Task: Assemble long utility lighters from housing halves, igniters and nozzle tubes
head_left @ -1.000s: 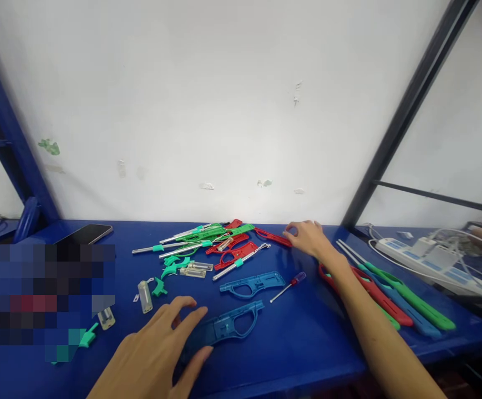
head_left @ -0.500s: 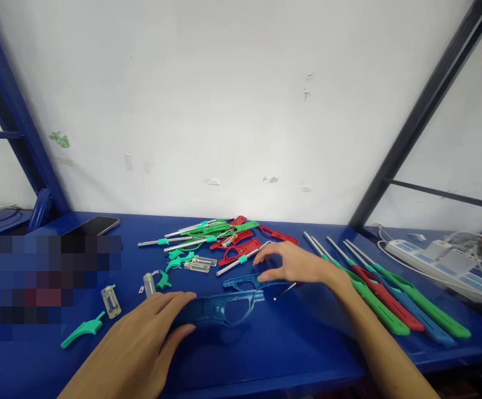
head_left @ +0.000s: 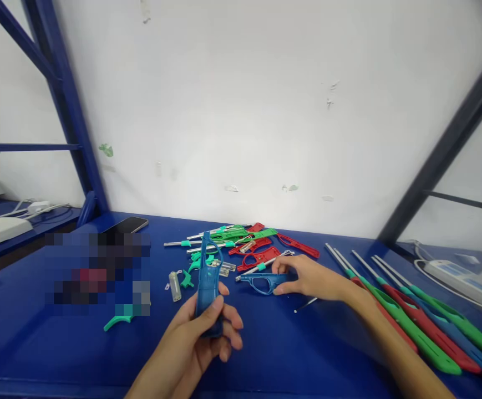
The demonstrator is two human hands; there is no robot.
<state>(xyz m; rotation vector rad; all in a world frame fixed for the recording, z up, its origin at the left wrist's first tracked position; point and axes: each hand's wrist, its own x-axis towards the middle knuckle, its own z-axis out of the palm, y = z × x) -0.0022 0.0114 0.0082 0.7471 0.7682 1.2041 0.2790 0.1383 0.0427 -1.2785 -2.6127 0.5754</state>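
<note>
My left hand [head_left: 207, 327] is wrapped round a blue lighter shell half [head_left: 208, 282], held upright above the table with its trigger loop at the top. Farther back and to the right, my right hand [head_left: 294, 274] pinches the right part of a second blue shell half [head_left: 259, 282], whose loop end points left. Just behind it lies a metal tube with a teal collar [head_left: 261, 266]. Red shell halves [head_left: 261, 257] and green ones [head_left: 261, 235] are piled beyond. Clear fuel tanks [head_left: 174, 286] and teal triggers [head_left: 187, 279] rest left of centre.
Assembled long lighters [head_left: 415, 321] in green, red and blue lie in a row at the right. A phone [head_left: 130, 226] is at the back left. Power strips [head_left: 461, 282] stand beyond the blue table's right side, and dark metal posts [head_left: 444, 138] rise beside the wall.
My left hand has lifted its blue shell half and turned it upright. My right hand has closed on the other blue half. The camera view has shifted left.
</note>
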